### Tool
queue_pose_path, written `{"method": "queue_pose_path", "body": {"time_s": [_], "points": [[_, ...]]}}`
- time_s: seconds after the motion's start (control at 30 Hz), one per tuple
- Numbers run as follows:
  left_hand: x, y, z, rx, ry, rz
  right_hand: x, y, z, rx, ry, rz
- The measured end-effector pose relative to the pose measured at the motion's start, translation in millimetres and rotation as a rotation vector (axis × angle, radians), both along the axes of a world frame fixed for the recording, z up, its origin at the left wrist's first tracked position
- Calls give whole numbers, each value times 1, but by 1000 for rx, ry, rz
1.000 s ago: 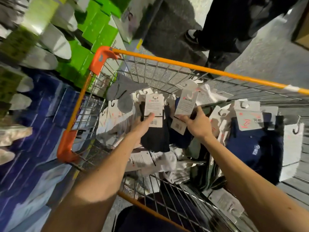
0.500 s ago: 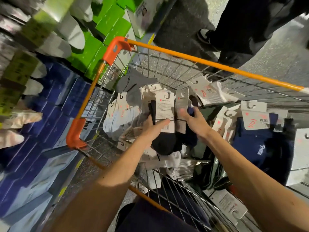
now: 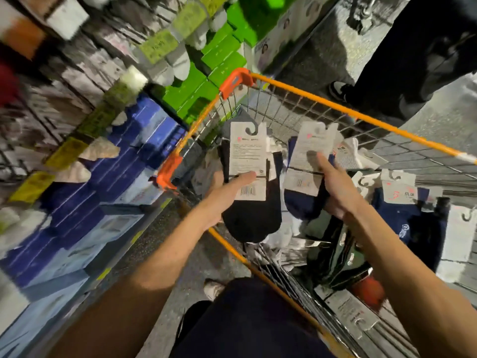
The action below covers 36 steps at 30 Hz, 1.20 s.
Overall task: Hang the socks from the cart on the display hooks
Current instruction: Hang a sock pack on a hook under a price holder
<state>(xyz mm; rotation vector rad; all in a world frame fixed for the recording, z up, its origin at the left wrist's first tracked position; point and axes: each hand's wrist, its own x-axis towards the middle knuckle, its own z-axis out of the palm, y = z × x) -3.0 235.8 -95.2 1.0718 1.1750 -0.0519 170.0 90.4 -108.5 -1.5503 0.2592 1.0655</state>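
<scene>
The display (image 3: 77,104) fills the left side. It is a rack of hanging carded socks above blue and green boxes, and it is too blurred for its hooks to be made out. The cart (image 3: 335,107) stands just beside it, a wire-mesh basket with an orange tube rim and moulded orange corners, so stock is within reach of the rack. Inside lies a loose heap (image 3: 402,215) of soft knitted socks, each pair banded by a stiff printed card. Two pairs are raised above the heap, one per hand, probably to carry both across in one trip. The left hand (image 3: 224,195) grasps the black pair (image 3: 253,218): the thumb presses the card front near the barcode and the fingers (image 3: 219,180) curl behind. The right hand (image 3: 338,195) grasps the navy pair (image 3: 302,205) the same way, thumb upright on the card. Both cards face the person, top edge uppermost. This keeps the hook cut-out (image 3: 251,130) free and ready to be slid onto a hook.
</scene>
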Motion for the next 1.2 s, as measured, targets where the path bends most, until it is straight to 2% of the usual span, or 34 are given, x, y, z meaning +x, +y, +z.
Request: {"method": "queue_pose_path", "body": {"time_s": [0.07,0.17,0.33,0.5,0.63,0.73,0.83,0.9,1.0,1.07,1.2], "points": [[-20,9,30,29,-42,26,-13,11,30,15,-24,-8],[-49,18,77,72,-130,58,-46,34,70,45,-140,129],[-141,25,144,188,-254,214,-150,79,162,422,-24,470],[-237,15,206,568,-358,405,-257,105,227,655,-146,577],[-314,-2,255,1042,-244,533,-332,122,279,795,-242,668],[-368,-11,290,1230,-186,618,-384,131,317,881,-399,716],[-409,-15,319,1132,-310,641,-434,135,351,976,-517,802],[-429,-19,341,1067,-390,773,-464,136,368,1038,-600,850],[-454,-26,371,1056,-384,894,-498,140,392,1082,-701,882],[-473,-28,388,978,-421,968,-513,142,408,1110,-756,898],[-518,-36,418,702,-733,941,-527,146,435,1136,-765,899]]}}
